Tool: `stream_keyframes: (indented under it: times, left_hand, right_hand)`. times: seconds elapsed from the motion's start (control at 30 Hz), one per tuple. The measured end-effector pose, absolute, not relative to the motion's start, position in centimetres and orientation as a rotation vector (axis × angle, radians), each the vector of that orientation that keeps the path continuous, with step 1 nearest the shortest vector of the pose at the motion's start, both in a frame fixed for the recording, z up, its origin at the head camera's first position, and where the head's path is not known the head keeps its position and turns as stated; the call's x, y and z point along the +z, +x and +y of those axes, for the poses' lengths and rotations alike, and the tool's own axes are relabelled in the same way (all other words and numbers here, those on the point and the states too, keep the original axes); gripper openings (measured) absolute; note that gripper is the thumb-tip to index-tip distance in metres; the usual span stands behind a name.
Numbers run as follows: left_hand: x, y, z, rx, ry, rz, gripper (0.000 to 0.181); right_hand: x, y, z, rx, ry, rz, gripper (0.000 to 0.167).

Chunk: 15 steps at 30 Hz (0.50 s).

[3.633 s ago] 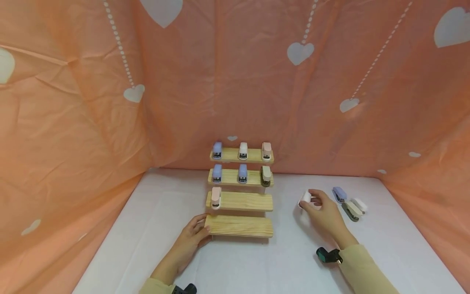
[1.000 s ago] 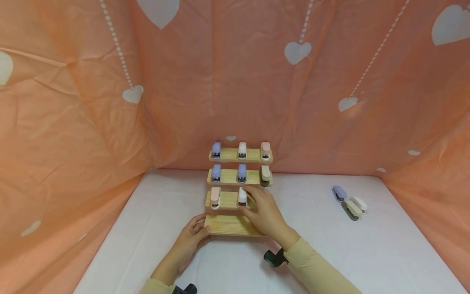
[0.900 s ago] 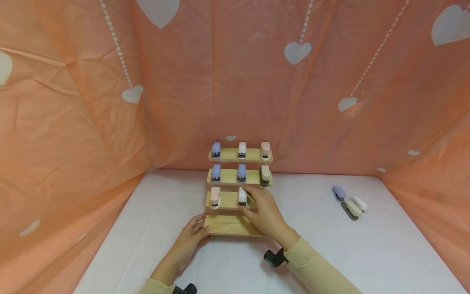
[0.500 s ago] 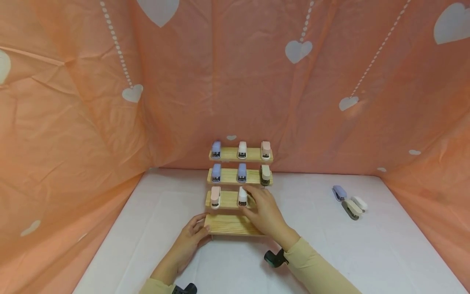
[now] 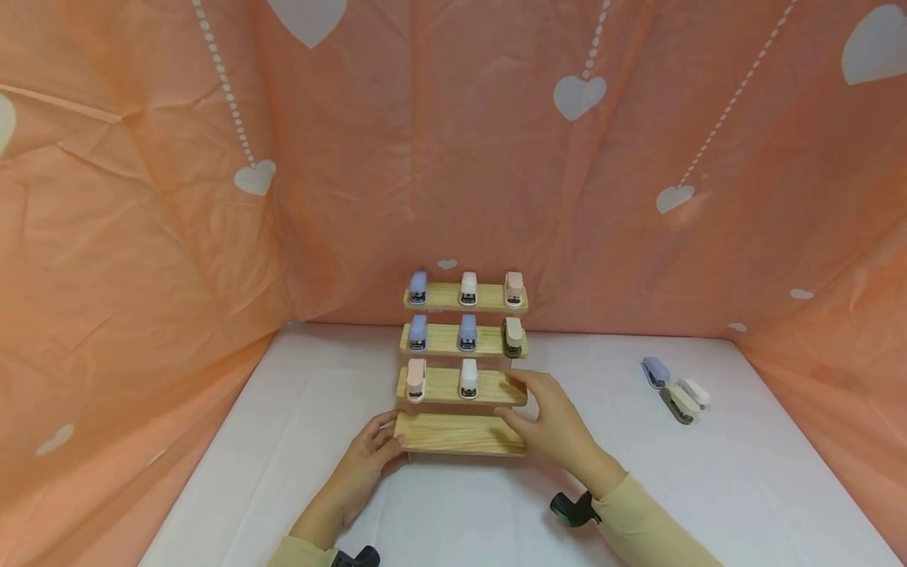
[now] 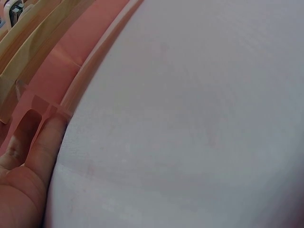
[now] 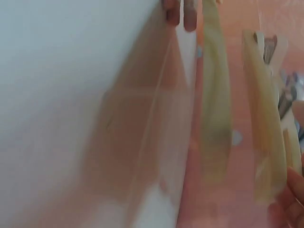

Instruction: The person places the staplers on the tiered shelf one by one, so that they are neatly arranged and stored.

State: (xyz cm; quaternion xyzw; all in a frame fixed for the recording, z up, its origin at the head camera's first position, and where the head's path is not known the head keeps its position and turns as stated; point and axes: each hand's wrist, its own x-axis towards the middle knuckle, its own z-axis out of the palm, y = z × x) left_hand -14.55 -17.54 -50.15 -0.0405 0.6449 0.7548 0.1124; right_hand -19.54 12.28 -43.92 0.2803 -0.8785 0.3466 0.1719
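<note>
Four wooden boards form a stepped stand, its lowest board (image 5: 460, 435) bare. My left hand (image 5: 364, 465) grips that board's left end, thumb at the front; its fingers (image 6: 45, 147) lie by a clear support in the left wrist view. On the second board from the bottom stand a pink stapler (image 5: 416, 379) and a white stapler (image 5: 468, 379). My right hand (image 5: 560, 429), fingers parted and holding nothing, is at the right end of this board, right of the white stapler. The right wrist view is blurred; fingers (image 7: 295, 187) show beside a board's end.
The upper two boards bear lilac (image 5: 418, 288), white (image 5: 468, 289), pink (image 5: 513, 289) and cream-and-dark-green (image 5: 513, 337) staplers. On the white table (image 5: 708, 488), right side, lie a lilac (image 5: 655, 372), a white (image 5: 694, 392) and a cream-and-green stapler (image 5: 678, 404). An orange cloth (image 5: 489, 173) hangs behind.
Over the last seconds my right hand brought the white stapler from the right onto the second-lowest board, let it go and drew back to the right. My left hand stayed in place.
</note>
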Motion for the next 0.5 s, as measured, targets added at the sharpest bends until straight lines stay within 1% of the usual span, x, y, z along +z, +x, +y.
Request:
stream_keyframes:
  times: [0.3, 0.5]
  left_hand:
    - [-50.0, -14.4, -17.4, 2.214, -0.126, 1.903, 0.061]
    - [-50.0, -14.4, -17.3, 2.214, -0.129, 1.910, 0.059]
  right_hand:
    - [-45.0, -20.0, 17.6, 0.957, 0.617, -2.560, 0.056]
    - [-45.8, -20.7, 21.9, 0.895, 0.448, -2.614, 0.057]
